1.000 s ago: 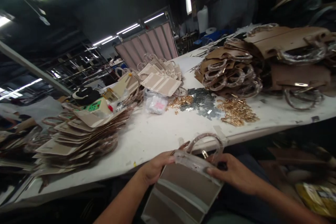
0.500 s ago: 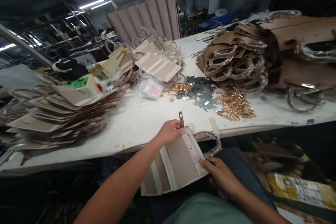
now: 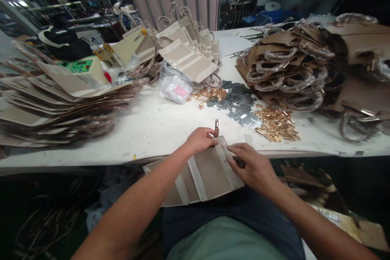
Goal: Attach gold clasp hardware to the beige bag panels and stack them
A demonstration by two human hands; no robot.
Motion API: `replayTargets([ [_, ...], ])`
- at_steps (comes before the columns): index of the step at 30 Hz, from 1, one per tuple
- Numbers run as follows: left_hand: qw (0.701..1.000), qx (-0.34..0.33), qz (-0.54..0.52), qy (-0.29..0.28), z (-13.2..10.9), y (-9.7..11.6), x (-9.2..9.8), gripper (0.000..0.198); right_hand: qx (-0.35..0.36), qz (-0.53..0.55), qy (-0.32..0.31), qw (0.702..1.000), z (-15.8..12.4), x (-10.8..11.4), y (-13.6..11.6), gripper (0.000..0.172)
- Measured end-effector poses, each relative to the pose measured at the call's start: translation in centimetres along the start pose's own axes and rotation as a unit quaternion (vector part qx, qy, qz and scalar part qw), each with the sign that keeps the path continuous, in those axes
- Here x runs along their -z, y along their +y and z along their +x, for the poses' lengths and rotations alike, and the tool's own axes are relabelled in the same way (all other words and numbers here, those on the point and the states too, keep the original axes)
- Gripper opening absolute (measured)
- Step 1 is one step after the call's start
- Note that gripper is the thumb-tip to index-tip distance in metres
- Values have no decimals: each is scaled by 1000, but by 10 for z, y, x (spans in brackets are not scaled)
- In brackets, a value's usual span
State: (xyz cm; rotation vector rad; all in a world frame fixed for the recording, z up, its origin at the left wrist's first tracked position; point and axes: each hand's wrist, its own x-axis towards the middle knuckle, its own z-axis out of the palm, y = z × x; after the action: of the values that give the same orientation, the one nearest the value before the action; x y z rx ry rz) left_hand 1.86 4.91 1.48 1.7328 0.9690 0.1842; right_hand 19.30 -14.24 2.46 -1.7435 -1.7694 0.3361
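Note:
A beige bag panel with pale strips across it lies tilted over my lap, at the table's front edge. My left hand pinches its upper corner, beside a brown strap tab with a metal end that sticks up. At the panel's right-hand edge is my right hand, its thumb over the face and its fingers at the edge. This hand mostly hides the panel's handle. A small dark hole shows in the pale strip near the thumb.
On the white table lie gold metal fittings and grey metal plates. Stacked bag panels stand left, brown bag parts with wrapped handles right. A plastic bag and a machine with a green panel sit farther back.
My right hand has moved up along the panel's edge from the lower right corner, now covering the handle. The left hand keeps its corner. The view has tilted down.

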Motion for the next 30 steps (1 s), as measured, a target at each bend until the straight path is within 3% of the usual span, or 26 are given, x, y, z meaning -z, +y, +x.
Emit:
replayTargets([
  [4, 997, -18, 64, 29, -3, 5, 0, 22, -1, -105, -85, 991, 35, -12, 3, 33],
  [7, 977, -48, 144, 153, -18, 4, -9, 30, -1, -112, -86, 990, 35, -17, 8, 33],
  [9, 940, -103, 201, 257, -35, -1, -21, 38, -1, -104, -85, 991, 32, -17, 11, 34],
  [11, 903, -176, 249, 303, -55, -10, -36, 36, -4, -97, -85, 992, 30, -17, 12, 35],
  [14, 886, -235, 279, 287, -80, -26, -56, 39, -9, -86, -84, 993, 31, -18, 12, 33],
  [18, 888, -223, 301, 265, -90, -38, -69, 55, 0, -87, -84, 993, 31, -18, 12, 36],
  [30, 893, -198, 319, 248, -86, -38, -68, 56, 10, -90, -103, 990, 28, -20, 14, 42],
])
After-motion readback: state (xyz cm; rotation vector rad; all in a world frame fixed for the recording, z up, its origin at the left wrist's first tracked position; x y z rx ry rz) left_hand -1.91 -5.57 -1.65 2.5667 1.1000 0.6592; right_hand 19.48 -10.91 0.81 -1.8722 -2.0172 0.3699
